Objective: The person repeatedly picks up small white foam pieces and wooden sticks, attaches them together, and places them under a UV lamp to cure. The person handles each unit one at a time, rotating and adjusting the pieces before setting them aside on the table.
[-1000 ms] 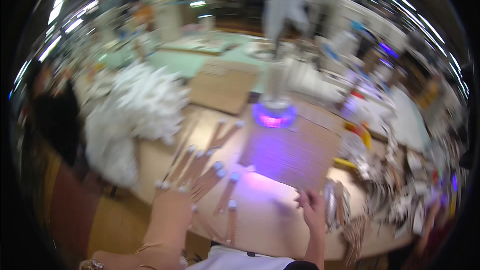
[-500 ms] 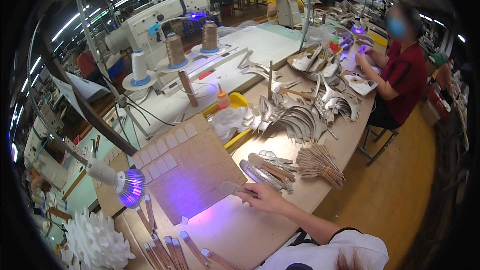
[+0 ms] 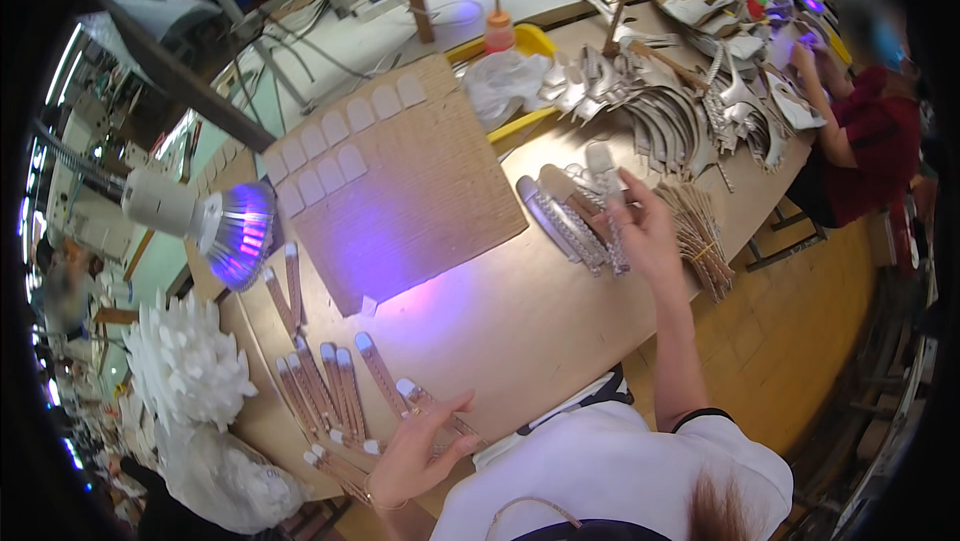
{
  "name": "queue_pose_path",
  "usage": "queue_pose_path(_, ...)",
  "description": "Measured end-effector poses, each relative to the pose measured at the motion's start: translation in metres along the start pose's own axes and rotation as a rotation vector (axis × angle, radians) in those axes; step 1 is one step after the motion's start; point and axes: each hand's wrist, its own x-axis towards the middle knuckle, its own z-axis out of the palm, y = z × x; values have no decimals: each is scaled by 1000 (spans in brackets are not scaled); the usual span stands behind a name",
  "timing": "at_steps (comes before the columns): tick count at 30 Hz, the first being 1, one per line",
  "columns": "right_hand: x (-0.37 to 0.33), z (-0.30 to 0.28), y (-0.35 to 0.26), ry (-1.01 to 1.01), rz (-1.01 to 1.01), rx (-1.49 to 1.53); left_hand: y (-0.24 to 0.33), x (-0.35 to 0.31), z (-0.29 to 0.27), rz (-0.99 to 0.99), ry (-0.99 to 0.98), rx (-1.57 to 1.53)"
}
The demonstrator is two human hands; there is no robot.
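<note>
At the bundle on the right, my right hand [image 3: 648, 239] has its fingers closed around a silver strap [image 3: 600, 159] with a rounded end. Beside it lie more silver straps [image 3: 540, 203] and a strap with a beige rounded tip [image 3: 560, 184]. My left hand [image 3: 415, 453] is low at the table's near edge, thumb and fingers apart, with nothing gripped. Just beyond its fingers rests a brown strap with a white tip [image 3: 408, 390]. Several similar brown straps [image 3: 345, 381] fan out to its left. A wooden board [image 3: 430, 181] carries rows of small white rounded pieces [image 3: 335, 128].
A lit purple lamp [image 3: 235, 231] hangs at the left, above a pile of white pieces [image 3: 185, 361]. Behind the board are a yellow tray [image 3: 535, 41] and a glue bottle [image 3: 498, 31]. Curved silver parts [image 3: 670, 121] and a tied brown bundle [image 3: 705, 241] lie right. A co-worker [image 3: 870, 131] sits far right.
My right hand has moved from the board's near corner to the silver straps. My left hand has come into view at the bottom. The head view has tilted down.
</note>
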Motion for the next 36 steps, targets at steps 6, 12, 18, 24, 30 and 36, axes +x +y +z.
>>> queue_pose_path(6,7,6,5,-83,-13,-176,-1,11,16,28,76,39)
queue_pose_path(12,8,31,11,118,-454,-817,-8,5,8,-11,275,137)
queue_pose_path(18,-20,67,-12,-188,-395,-604,-53,1,-6,-222,761,314)
queue_pose_path(24,-51,111,-15,-507,-387,-485,-92,13,-25,-407,1001,286)
queue_pose_path(30,-63,122,-19,-601,-455,-484,-142,57,-85,-330,1212,456)
queue_pose_path(36,-50,107,-14,-603,-444,-493,-186,99,-141,-449,966,1092)
